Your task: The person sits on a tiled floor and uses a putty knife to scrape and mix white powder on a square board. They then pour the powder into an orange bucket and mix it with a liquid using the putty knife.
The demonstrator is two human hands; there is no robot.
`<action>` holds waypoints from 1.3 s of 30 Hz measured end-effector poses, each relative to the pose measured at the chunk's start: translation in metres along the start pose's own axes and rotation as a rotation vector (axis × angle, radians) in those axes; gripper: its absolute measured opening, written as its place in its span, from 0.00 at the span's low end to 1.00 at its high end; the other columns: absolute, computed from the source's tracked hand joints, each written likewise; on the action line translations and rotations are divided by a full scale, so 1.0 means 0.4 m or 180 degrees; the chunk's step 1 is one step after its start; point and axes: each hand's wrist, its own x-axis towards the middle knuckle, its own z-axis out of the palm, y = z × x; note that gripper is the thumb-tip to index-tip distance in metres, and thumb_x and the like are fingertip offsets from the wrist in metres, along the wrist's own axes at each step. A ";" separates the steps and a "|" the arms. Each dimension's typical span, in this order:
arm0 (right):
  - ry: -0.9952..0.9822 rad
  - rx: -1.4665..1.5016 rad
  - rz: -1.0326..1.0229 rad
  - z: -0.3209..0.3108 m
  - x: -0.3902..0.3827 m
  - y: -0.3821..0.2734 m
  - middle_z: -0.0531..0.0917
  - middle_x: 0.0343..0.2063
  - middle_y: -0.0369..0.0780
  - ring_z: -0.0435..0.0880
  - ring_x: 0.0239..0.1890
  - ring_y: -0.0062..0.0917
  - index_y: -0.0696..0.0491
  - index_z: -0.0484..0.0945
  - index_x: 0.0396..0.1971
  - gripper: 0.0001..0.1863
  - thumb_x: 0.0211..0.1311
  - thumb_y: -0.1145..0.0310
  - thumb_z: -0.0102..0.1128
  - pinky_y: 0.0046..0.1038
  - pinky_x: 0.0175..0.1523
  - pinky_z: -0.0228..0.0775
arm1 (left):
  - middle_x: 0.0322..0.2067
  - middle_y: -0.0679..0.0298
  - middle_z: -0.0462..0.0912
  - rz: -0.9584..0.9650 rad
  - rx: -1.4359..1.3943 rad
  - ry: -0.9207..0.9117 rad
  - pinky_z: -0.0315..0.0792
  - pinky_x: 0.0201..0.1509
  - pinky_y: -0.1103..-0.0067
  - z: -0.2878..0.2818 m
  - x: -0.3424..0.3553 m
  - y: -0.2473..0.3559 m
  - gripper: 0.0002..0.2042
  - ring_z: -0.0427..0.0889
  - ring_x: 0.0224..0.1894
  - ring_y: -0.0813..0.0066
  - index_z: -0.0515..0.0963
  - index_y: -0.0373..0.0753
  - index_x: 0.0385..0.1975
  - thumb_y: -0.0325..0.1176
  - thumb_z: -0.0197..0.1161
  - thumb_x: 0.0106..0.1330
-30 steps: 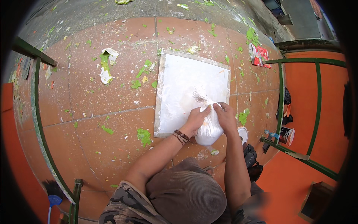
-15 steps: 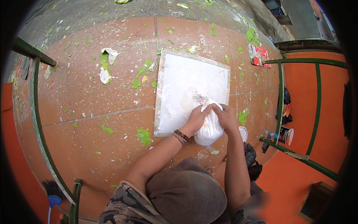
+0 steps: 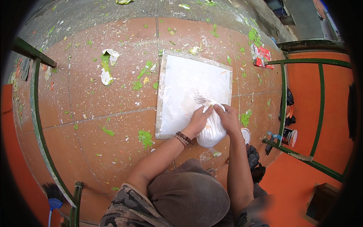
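Note:
A clear plastic bag of white powder [image 3: 212, 130] is tilted over a square white board [image 3: 181, 81] that lies on the orange tiled floor. My left hand [image 3: 198, 121] grips the bag's mouth from the left. My right hand [image 3: 229, 118] holds the same bag from the right. A small heap of white powder [image 3: 201, 97] lies on the board just beyond the bag's opening. A beaded bracelet sits on my left wrist.
Green and white paint flakes litter the tiles. A torn white scrap [image 3: 106, 64] lies far left, a red packet [image 3: 261, 56] far right. Green metal railings [image 3: 281, 98] border both sides. A small white lid [image 3: 245, 134] and a paint tin [image 3: 290, 137] stand right. A blue broom [image 3: 53, 200] is lower left.
The heap of powder on the board has grown a little. Both hands stay on the bag in nearly the same place.

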 end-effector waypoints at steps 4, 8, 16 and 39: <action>0.0141 0.0635 0.0111 -0.012 -0.003 0.008 0.85 0.30 0.43 0.81 0.30 0.21 0.66 0.81 0.43 0.20 0.63 0.61 0.62 0.24 0.36 0.73 | 0.42 0.60 0.81 0.0075 -0.0133 0.0026 0.78 0.44 0.78 0.002 0.004 -0.014 0.20 0.82 0.41 0.76 0.70 0.31 0.52 0.43 0.50 0.75; 0.0166 0.0587 0.0117 -0.021 -0.002 0.026 0.85 0.32 0.41 0.81 0.31 0.19 0.65 0.80 0.44 0.21 0.65 0.60 0.62 0.22 0.37 0.73 | 0.41 0.60 0.81 0.0011 -0.0068 0.0126 0.78 0.43 0.78 0.005 -0.003 -0.032 0.19 0.82 0.40 0.76 0.71 0.31 0.50 0.44 0.49 0.75; -0.0090 -0.0290 0.0053 -0.011 -0.032 -0.043 0.85 0.31 0.42 0.81 0.32 0.21 0.65 0.80 0.44 0.20 0.64 0.61 0.61 0.24 0.37 0.73 | 0.39 0.61 0.81 0.0114 0.0248 0.0084 0.78 0.42 0.79 0.006 -0.010 -0.016 0.19 0.82 0.38 0.77 0.72 0.30 0.49 0.43 0.49 0.75; 0.0010 -0.0489 -0.0050 -0.008 -0.024 -0.035 0.86 0.30 0.46 0.84 0.31 0.27 0.64 0.81 0.43 0.21 0.61 0.59 0.62 0.29 0.38 0.74 | 0.39 0.57 0.81 -0.0002 -0.0229 0.0022 0.78 0.43 0.76 0.013 -0.021 0.001 0.16 0.83 0.38 0.73 0.72 0.28 0.47 0.37 0.47 0.75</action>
